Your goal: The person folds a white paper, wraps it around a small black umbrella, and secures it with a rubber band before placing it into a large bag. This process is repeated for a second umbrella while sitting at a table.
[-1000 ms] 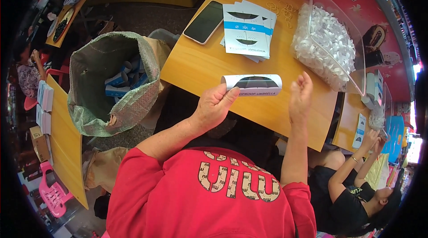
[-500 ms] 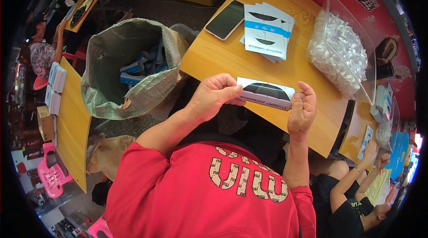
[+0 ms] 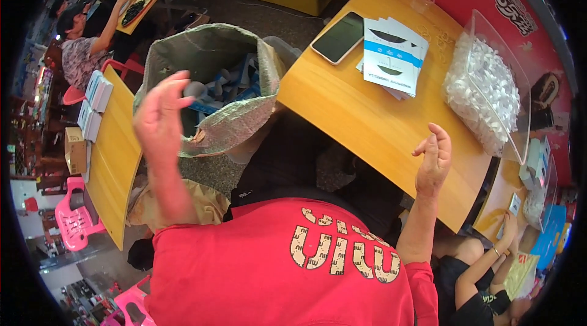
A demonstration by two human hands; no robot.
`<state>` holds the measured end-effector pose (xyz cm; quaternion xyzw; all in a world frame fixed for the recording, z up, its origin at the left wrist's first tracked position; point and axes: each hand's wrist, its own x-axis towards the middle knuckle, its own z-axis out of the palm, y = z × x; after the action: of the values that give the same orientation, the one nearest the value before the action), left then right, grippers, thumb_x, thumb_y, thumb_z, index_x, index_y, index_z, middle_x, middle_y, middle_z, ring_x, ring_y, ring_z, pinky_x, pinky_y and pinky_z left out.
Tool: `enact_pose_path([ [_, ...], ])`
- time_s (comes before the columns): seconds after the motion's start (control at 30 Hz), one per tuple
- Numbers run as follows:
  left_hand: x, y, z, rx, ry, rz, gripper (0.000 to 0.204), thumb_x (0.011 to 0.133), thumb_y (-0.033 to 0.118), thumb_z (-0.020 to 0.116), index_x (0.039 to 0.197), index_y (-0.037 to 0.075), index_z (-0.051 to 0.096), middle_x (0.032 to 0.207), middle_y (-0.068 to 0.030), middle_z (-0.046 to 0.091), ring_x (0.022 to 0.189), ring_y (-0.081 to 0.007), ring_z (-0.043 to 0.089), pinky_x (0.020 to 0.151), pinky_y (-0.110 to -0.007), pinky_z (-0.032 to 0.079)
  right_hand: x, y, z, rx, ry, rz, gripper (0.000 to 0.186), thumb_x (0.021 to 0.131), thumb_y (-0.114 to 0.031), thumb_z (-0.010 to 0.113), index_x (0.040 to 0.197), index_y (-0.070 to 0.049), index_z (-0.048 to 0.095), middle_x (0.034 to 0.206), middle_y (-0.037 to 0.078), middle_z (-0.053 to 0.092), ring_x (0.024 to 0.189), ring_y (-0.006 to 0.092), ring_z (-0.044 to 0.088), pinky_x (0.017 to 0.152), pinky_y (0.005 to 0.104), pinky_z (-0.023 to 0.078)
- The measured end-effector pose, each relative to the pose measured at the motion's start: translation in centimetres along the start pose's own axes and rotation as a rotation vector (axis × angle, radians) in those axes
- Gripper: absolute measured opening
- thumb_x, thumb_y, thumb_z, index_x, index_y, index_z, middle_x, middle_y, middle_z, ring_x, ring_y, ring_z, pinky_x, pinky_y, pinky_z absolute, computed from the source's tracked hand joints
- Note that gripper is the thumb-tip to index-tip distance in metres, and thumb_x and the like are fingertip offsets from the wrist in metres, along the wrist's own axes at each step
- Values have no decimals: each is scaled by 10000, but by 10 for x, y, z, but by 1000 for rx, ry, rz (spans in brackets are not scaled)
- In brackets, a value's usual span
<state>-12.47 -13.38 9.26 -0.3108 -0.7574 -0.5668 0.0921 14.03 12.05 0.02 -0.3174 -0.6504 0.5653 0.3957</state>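
My left hand (image 3: 162, 115) is raised at the near left side of a large woven sack (image 3: 235, 121), its fingers apart and nothing seen in it. Inside the sack lie several blue-and-white cartons (image 3: 244, 81), partly in shadow. Above the near right part of the wooden table (image 3: 348, 103) hovers my right hand (image 3: 433, 161), empty, its fingers loosely bent and apart from the thumb. Farther back on the table sits a loose stack of flat white-and-blue umbrella cartons (image 3: 391, 60).
Beside the cartons lies a phone (image 3: 338, 37). A clear bin (image 3: 520, 115) of white curled pieces (image 3: 483, 91) stands at the table's right. Rubber bands (image 3: 445, 39) and a clear cup (image 3: 422, 0) are behind. Another person's hands (image 3: 509, 231) work at lower right.
The small umbrella box has left both hands and I cannot pick it out now. My left hand has swung left to the sack; my right has opened slightly. The view has shifted.
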Motion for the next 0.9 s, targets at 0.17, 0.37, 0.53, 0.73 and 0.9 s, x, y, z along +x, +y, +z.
enact_pose_path([
  [0.17, -22, 1, 165, -10, -601, 545, 167, 735, 108, 585, 880, 25, 574, 940, -120, 582, 916, -270, 542, 805, -323, 430, -7, -7, 0, -54, -11, 37, 230, 857, -150, 447, 1024, 7, 467, 634, -5, 463, 582, 54, 444, 562, 177, 377],
  [0.37, 7, -36, 247, 307, -735, 605, 194, 716, 110, 549, 895, 37, 535, 917, -123, 543, 888, -250, 509, 744, -328, 423, -22, -10, -31, -113, 14, 108, 197, 838, -95, 462, 1004, 9, 484, 648, -12, 469, 594, 53, 457, 566, 177, 382],
  [0.53, 2, -33, 248, 297, -683, 571, 64, 739, 80, 487, 754, 24, 514, 719, -109, 544, 715, -272, 546, 603, -353, 447, -21, 1, -39, -39, 34, 144, 187, 831, -70, 461, 998, 10, 488, 646, -15, 466, 592, 50, 455, 564, 177, 383],
  [0.73, 4, -38, 253, 291, -535, 709, 59, 756, 75, 471, 774, 35, 511, 698, -106, 542, 705, -270, 543, 589, -348, 444, -23, -3, -27, -72, -29, 142, 169, 824, -55, 465, 976, 10, 501, 633, -16, 465, 591, 48, 455, 562, 177, 384],
  [0.9, 5, -21, 236, 106, -360, 591, 30, 750, 70, 513, 764, 44, 516, 694, -100, 546, 668, -269, 543, 570, -338, 447, -29, -12, -28, -107, -27, 130, 159, 819, -50, 468, 962, 4, 516, 634, -15, 470, 585, 51, 460, 556, 179, 387],
])
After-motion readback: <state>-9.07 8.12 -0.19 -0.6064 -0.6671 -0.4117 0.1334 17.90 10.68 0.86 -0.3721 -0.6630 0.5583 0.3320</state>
